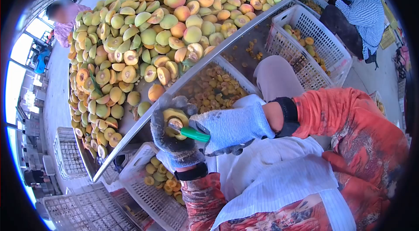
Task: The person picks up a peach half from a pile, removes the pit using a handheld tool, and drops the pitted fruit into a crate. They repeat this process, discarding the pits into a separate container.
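My left hand (171,137), in a blue glove with a dark, dirty coating, is closed around a yellow-green peach half (176,117), its cut face turned up. My right hand (233,128), in a similar glove, grips a small tool by its green handle (195,134). The tool's metal end meets the middle of the cut face, where the pit sits; its exact shape is hard to make out. Both hands are above the near edge of a metal table (146,119), beside a heap of halved peaches (170,25).
Below the table edge, a crate (238,74) holds fruit pieces. Another white crate (144,178) with peach halves stands at lower left, and stacked crates (310,39) at right. One person (360,17) sits at right; another person (67,19) is across the table.
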A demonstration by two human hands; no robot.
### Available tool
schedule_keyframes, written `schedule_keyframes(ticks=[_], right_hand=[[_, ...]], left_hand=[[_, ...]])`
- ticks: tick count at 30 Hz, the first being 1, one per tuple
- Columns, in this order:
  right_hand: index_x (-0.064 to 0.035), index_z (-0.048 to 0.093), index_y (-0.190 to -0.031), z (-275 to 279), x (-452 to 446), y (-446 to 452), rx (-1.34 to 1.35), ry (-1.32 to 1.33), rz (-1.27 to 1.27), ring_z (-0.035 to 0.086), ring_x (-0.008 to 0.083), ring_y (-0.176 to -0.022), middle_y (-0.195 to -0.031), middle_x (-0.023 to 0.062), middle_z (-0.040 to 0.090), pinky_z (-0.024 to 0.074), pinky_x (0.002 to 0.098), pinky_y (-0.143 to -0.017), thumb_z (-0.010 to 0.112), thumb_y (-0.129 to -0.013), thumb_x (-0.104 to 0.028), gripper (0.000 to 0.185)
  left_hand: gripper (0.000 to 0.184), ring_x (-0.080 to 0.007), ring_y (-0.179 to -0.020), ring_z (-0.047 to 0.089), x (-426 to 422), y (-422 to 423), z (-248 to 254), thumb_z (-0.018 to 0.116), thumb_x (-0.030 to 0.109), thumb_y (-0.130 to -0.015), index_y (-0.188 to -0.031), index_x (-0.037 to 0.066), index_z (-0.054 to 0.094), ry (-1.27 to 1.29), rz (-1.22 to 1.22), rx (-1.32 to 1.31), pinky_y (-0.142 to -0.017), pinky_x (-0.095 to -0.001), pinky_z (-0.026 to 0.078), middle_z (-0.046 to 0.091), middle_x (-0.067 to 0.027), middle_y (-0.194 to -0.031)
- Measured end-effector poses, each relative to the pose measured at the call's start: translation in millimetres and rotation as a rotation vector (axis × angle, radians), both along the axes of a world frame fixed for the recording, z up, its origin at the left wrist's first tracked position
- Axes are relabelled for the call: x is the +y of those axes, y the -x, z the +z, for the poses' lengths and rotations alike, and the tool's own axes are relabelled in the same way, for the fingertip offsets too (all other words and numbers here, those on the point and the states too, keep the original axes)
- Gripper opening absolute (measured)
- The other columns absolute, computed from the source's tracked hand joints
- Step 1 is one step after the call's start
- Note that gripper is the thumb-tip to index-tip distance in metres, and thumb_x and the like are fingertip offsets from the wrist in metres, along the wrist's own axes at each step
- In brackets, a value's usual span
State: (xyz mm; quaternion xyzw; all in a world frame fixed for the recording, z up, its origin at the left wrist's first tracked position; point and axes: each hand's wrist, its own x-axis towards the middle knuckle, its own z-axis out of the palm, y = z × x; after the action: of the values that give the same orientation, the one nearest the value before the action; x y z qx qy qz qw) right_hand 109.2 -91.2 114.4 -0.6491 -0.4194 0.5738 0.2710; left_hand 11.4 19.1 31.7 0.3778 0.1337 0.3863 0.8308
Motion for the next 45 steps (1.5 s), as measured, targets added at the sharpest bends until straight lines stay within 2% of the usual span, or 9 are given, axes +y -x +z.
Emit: schedule_keyframes(ticks=[6,11,13,14,20,26,35,39,45], right_hand=[[-0.002,0.05,-0.109,-32,-5,-12,0.777,-0.153,-0.163,0.049,0.0099,-0.042,-0.064,0.0028,0.053,0.0364,0.0225,-0.032,0.062,-0.076,-0.01,0.037],[-0.0018,0.051,-0.104,-52,-13,-43,0.734,-0.342,-0.297,0.056,0.0124,-0.051,-0.06,0.0025,0.053,0.0394,0.0245,-0.037,0.065,-0.078,-0.017,0.033],[-0.0036,0.054,-0.093,-95,-9,-48,-1.028,-0.221,-0.133,0.056,0.0144,-0.058,-0.072,0.0054,0.057,0.0449,0.0292,-0.052,0.061,-0.079,-0.02,0.022],[-0.0036,0.054,-0.093,-93,-4,-50,-1.041,-0.239,-0.131,0.056,0.0144,-0.058,-0.072,0.0054,0.057,0.0449,0.0292,-0.052,0.061,-0.079,-0.02,0.022],[-0.0045,0.053,-0.09,-68,1,-20,0.216,-0.16,-0.575,0.055,0.0264,-0.066,-0.076,0.0142,0.058,0.0431,0.0386,-0.064,0.062,-0.078,-0.024,0.025],[-0.0027,0.053,-0.093,-64,-8,-12,-0.019,-0.376,-0.52,0.055,0.0263,-0.073,-0.082,0.0138,0.058,0.0424,0.0374,-0.068,0.065,-0.076,-0.024,0.03],[-0.0044,0.051,-0.096,-85,-23,-37,-0.074,-0.187,-0.392,0.053,0.0084,-0.052,-0.072,0.0044,0.054,0.042,0.0247,-0.048,0.065,-0.079,-0.033,0.036],[-0.005,0.049,-0.089,-110,-22,-34,0.081,-0.249,-0.401,0.05,0.008,-0.05,-0.069,0.0026,0.052,0.04,0.0227,-0.046,0.066,-0.079,-0.031,0.032],[-0.012,0.058,-0.1,-121,-42,-51,-0.341,-0.362,-0.369,0.057,0.0181,-0.062,-0.077,0.0047,0.062,0.0437,0.0322,-0.051,0.06,-0.077,-0.044,0.039]], left_hand=[[0.046,-0.033,-0.077,0.06,19,1,-9,0.046,0.033,-0.088,-0.118,-0.001,0.047,0.326,-0.217,-0.134,-0.072,-0.0428,0.051,0.06,-0.0193,-0.095],[0.054,-0.0285,-0.108,0.05,37,4,-16,0.045,0.039,-0.088,-0.125,0.0,0.039,0.331,0.054,-0.117,-0.087,-0.0423,0.046,0.052,-0.017,-0.112],[0.054,-0.0291,-0.112,0.046,31,3,2,0.048,0.036,-0.087,-0.122,-0.004,0.041,0.285,0.103,-0.042,-0.091,-0.0424,0.044,0.049,-0.0169,-0.114],[0.052,-0.0297,-0.115,0.044,34,1,3,0.046,0.035,-0.087,-0.121,-0.003,0.042,0.323,0.108,-0.09,-0.09,-0.0433,0.045,0.047,-0.0188,-0.117],[0.051,-0.0311,-0.11,0.048,36,-2,-13,0.044,0.033,-0.089,-0.127,0.0,0.038,0.388,-0.031,-0.074,-0.094,-0.0449,0.043,0.044,-0.0194,-0.125],[0.051,-0.032,-0.108,0.05,33,5,-17,0.042,0.035,-0.089,-0.127,0.001,0.039,0.476,-0.14,-0.084,-0.088,-0.0462,0.045,0.048,-0.0193,-0.121],[0.037,-0.0166,-0.097,0.055,101,180,-42,0.056,-0.005,-0.08,-0.116,-0.006,0.05,-0.373,0.469,0.981,-0.082,-0.0243,0.047,0.055,-0.0138,-0.114],[0.028,-0.0139,-0.089,0.057,114,76,-19,0.056,-0.002,-0.082,-0.11,-0.004,0.055,-0.604,0.368,0.842,-0.076,-0.0222,0.049,0.06,-0.0109,-0.104],[0.048,-0.0303,-0.092,0.061,150,-77,-35,0.066,0.016,-0.07,-0.114,0.001,0.054,-1.302,-0.078,1.612,-0.084,-0.0345,0.045,0.06,-0.0197,-0.104]])
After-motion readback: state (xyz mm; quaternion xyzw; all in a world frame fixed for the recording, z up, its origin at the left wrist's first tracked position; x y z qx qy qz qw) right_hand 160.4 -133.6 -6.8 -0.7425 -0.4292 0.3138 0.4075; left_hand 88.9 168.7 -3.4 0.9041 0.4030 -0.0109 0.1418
